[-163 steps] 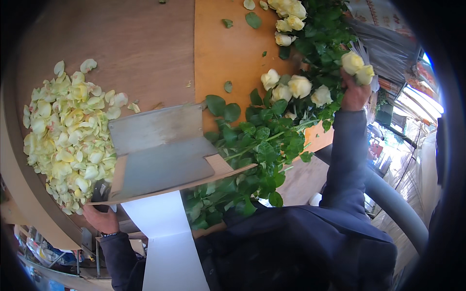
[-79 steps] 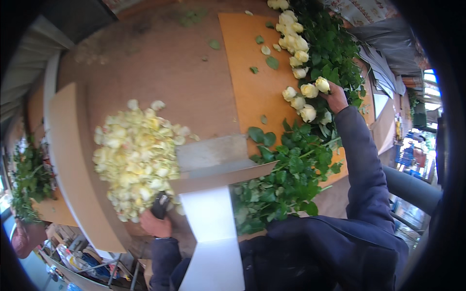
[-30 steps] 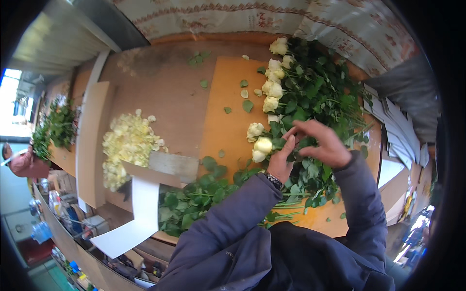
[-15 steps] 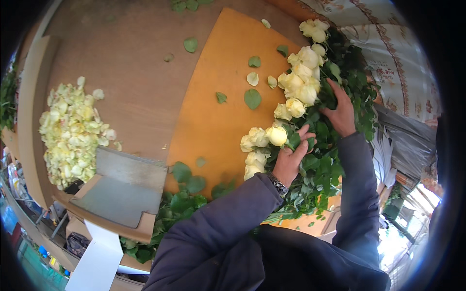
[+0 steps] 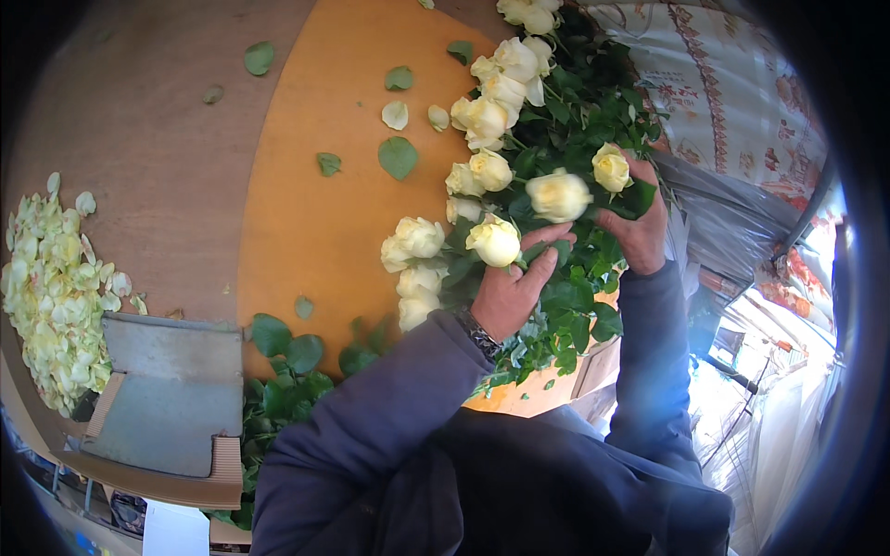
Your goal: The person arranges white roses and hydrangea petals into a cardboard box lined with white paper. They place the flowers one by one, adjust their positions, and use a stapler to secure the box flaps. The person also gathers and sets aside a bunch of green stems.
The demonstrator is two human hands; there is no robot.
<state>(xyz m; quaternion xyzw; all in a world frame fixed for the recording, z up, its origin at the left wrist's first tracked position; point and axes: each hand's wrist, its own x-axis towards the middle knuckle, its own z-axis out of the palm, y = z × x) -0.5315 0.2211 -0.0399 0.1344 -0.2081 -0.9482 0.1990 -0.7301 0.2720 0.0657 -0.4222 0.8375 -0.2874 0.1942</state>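
Observation:
My left hand (image 5: 512,295) is closed around the stem of a cream-white rose (image 5: 493,242), with the bloom just above its fingers. To its right, my right hand (image 5: 642,225) grips another cream rose (image 5: 611,169), its fingers partly behind a green leaf. Between the two hands a third rose (image 5: 559,196) is smeared by motion; which hand bears it I cannot tell. Under and beyond my hands lies a heap of leafy rose stems (image 5: 579,111). The blooms of several more roses (image 5: 501,93) line its left side.
A pile of pale petals (image 5: 56,296) lies at the far left beside a grey dustpan-like sheet (image 5: 171,394) and cardboard. Loose leaves (image 5: 398,158) and petals dot the orange board (image 5: 306,185). More foliage (image 5: 287,371) sits near my left sleeve. Patterned plastic sheeting (image 5: 723,93) borders the right.
My right hand has drawn back toward me from among the stems, with a rose lifted in it. A blurred rose now shows between my hands. The whole view has shifted right.

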